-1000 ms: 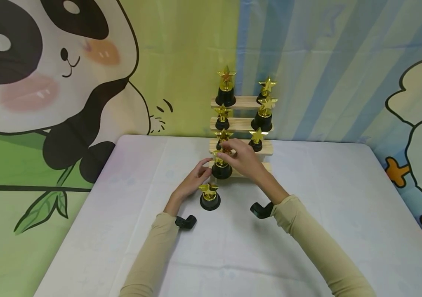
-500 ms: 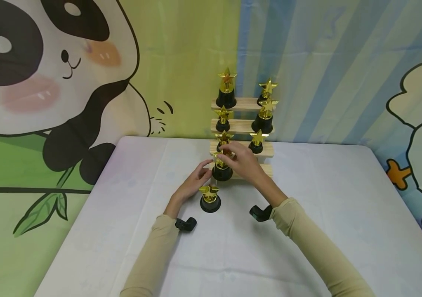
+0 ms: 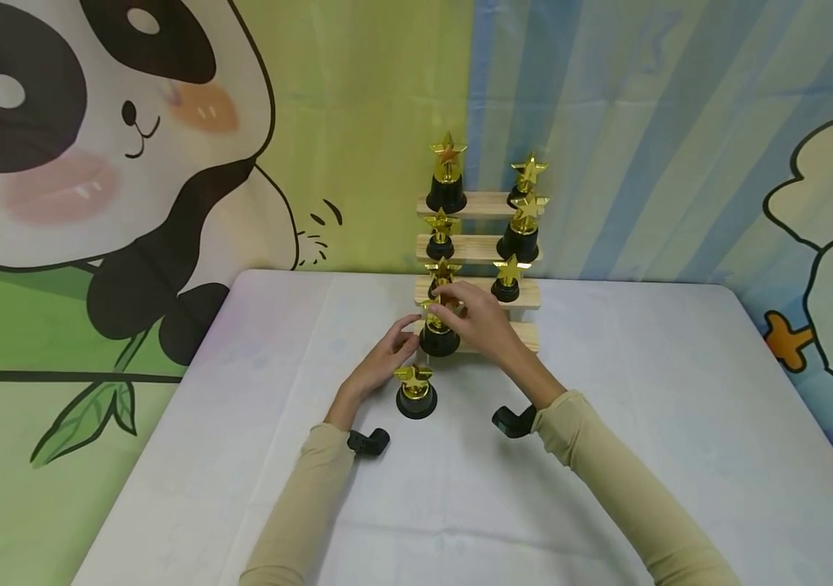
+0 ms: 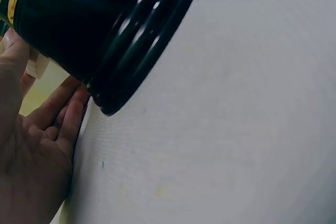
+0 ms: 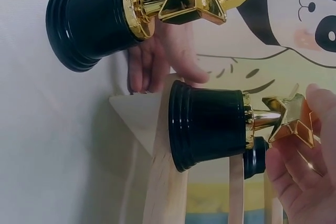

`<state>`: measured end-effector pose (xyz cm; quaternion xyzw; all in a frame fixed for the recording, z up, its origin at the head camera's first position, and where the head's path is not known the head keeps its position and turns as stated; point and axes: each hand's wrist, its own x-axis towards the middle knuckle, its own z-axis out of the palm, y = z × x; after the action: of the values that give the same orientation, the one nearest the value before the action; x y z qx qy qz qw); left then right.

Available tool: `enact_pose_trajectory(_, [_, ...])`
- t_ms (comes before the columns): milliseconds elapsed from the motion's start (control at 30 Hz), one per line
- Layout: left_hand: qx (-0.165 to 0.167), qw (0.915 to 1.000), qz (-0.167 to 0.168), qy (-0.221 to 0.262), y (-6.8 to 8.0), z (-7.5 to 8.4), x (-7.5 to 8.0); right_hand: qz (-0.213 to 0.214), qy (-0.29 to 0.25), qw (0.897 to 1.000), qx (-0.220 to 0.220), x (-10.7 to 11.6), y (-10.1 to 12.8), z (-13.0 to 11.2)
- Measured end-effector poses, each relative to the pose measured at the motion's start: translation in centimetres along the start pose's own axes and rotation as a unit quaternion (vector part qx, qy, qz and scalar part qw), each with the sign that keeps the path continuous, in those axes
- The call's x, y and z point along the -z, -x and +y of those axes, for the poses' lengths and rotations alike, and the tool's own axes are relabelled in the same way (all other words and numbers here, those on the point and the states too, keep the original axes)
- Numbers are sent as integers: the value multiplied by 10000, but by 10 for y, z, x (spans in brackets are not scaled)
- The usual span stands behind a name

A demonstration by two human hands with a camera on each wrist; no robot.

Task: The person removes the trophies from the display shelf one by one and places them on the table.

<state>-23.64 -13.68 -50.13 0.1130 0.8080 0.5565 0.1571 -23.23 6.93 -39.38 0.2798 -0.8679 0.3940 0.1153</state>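
Note:
My right hand (image 3: 480, 319) pinches the gold star of a black-based trophy (image 3: 439, 341) between thumb and fingers. That trophy stands at the left end of the lowest step of a wooden tiered rack (image 3: 526, 335); the right wrist view shows its base (image 5: 210, 124) on the plank. Beside the rack's lower left end is my left hand (image 3: 384, 353), fingers loosely bent and holding nothing. Its thumb lies close to the plank's end; I cannot tell whether they touch. Another star trophy (image 3: 416, 400) stands upright on the table before the rack, its black base (image 4: 100, 24) large in the left wrist view.
Several more star trophies stand on the upper steps, such as a tall one (image 3: 446, 191) at top left and a small one (image 3: 506, 288) at right. A white cloth covers the table (image 3: 643, 391). A cartoon-printed curtain (image 3: 372, 122) hangs right behind the rack.
Hardly anything differs: both hands keep their places, the right on the trophy's star, the left beside the rack. The head view has shifted slightly.

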Motion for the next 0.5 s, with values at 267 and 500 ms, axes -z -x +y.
enact_pose_trajectory(267, [-50,10000,50,18,0,-2,0,-13,-217,9996,-185,-4,2,2])
enact_pose_trajectory(500, [-11,10000,-10,64,-1,-2,0,30,-321,9991,-287,-8,3,4])
